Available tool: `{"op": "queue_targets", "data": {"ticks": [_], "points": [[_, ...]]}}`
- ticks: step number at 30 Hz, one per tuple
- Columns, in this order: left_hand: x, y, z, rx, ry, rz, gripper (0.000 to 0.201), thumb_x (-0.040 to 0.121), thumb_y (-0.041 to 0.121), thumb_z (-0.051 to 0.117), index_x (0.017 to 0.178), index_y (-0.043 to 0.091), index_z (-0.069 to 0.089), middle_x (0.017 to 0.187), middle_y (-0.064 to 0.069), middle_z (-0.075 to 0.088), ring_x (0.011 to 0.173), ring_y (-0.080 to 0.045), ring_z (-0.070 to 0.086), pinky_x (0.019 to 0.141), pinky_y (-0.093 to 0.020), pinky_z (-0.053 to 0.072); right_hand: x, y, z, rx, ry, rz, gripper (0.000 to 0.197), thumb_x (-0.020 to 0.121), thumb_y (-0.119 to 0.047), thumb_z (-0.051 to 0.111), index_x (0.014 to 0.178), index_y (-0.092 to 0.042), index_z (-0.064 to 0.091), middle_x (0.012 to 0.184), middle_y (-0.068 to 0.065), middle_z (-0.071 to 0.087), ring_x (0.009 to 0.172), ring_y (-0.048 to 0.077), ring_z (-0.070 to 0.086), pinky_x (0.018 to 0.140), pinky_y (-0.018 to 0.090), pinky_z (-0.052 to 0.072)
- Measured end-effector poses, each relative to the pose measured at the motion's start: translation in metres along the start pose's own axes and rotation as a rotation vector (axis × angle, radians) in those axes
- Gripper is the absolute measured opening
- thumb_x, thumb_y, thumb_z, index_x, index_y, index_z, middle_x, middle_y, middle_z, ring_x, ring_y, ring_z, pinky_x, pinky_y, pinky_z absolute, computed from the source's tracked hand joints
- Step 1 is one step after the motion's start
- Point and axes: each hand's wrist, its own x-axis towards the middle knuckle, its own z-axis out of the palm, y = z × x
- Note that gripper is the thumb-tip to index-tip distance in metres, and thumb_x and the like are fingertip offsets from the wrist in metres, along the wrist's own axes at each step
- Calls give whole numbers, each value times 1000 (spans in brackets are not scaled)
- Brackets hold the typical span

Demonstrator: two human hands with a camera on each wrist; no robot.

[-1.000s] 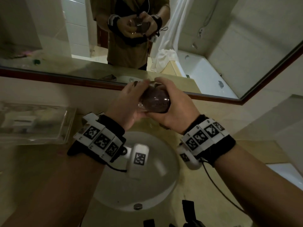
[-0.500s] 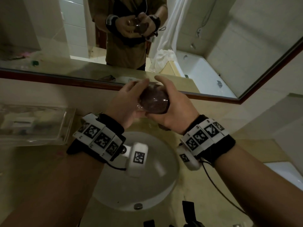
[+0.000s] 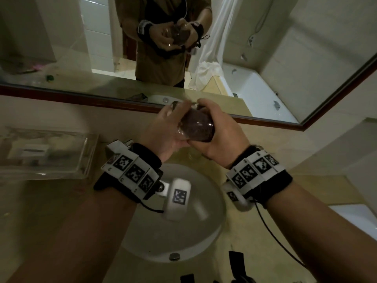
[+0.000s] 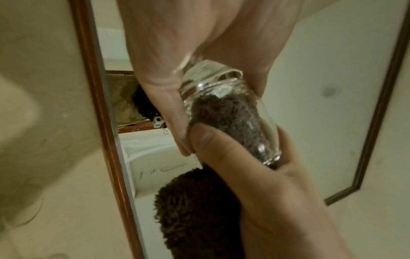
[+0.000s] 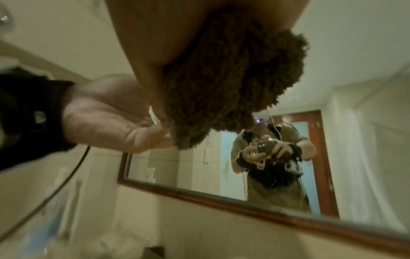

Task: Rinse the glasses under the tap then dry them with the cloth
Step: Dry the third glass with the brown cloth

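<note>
The glass (image 3: pixel 195 128), stuffed with the brown cloth (image 4: pixel 230 121) to dry its inside, is held above the basin (image 3: pixel 206 231), left hand (image 3: pixel 163 137) fingers curled round its base, right hand (image 3: pixel 219 137) gripping cloth and rim.

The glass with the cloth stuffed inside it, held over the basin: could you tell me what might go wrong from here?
1. The glass is held in bare hands above the hard basin; if wet, it could slip and break.
2. The right hand twisting the packed cloth could wrench the glass out of the left hand.
</note>
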Motion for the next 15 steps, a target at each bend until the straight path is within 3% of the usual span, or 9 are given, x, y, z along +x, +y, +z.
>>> {"op": "queue_targets", "data": {"ticks": [2, 4, 6, 7, 9, 12, 13, 15], "points": [[0, 1, 2, -11, 59, 59, 29, 88, 33, 66, 109, 15, 57, 103, -5, 66, 92, -23, 69, 72, -47, 59, 3, 1, 0, 118, -23, 105, 91, 62, -26, 86, 137, -24, 34, 112, -6, 57, 98, 12, 58, 87, 25, 48], [1, -1, -3, 71, 79, 157, 30, 76, 37, 73, 101, 25, 60, 97, 1, 67, 91, -20, 70, 71, -45, 58, 9, 7, -1, 405, -93, 277, 90, 56, -22, 89, 131, -23, 39, 108, -5, 59, 95, 10, 60, 90, 22, 48], [0, -2, -5, 192, 64, 224, 35, 68, 45, 76, 99, 36, 61, 100, 4, 67, 99, -24, 69, 76, -46, 58, 15, 16, -2, 674, -199, 406, 89, 47, -28, 91, 125, -15, 49, 113, 4, 64, 102, 20, 62, 99, 39, 47], [0, -4, -6, 204, 47, 219, 36, 69, 46, 78, 100, 38, 61, 104, 4, 66, 101, -25, 68, 76, -45, 58, 17, 19, -3, 701, -225, 427, 90, 44, -33, 90, 123, -13, 52, 114, 6, 65, 104, 23, 63, 100, 46, 47], [0, -6, -6, 122, 29, 143, 40, 77, 46, 75, 111, 32, 58, 117, -4, 62, 103, -27, 67, 72, -42, 58, 15, 14, -5, 570, -170, 410, 87, 44, -35, 88, 121, -18, 53, 111, 2, 65, 102, 21, 63, 96, 44, 49], [0, -4, -6, -33, -16, -6, 62, 89, 57, 53, 134, 15, 48, 131, -15, 58, 110, -30, 64, 78, -50, 57, 8, 1, -4, 133, -69, 105, 84, 61, -29, 86, 132, -21, 43, 116, -1, 61, 102, 18, 61, 91, 28, 48], [1, -3, -4, -58, -12, -9, 66, 89, 57, 53, 135, 11, 47, 130, -16, 59, 113, -32, 63, 81, -54, 56, 6, -2, -3, 30, -47, 14, 84, 64, -29, 84, 136, -20, 40, 120, -1, 60, 104, 18, 59, 90, 24, 45], [0, 1, 0, -55, 62, 35, 48, 90, 46, 59, 123, 12, 56, 122, -13, 64, 110, -30, 65, 80, -52, 57, 5, -5, -2, 4, -18, -17, 86, 66, -29, 84, 137, -20, 38, 122, 0, 59, 105, 17, 59, 88, 21, 42]]}}
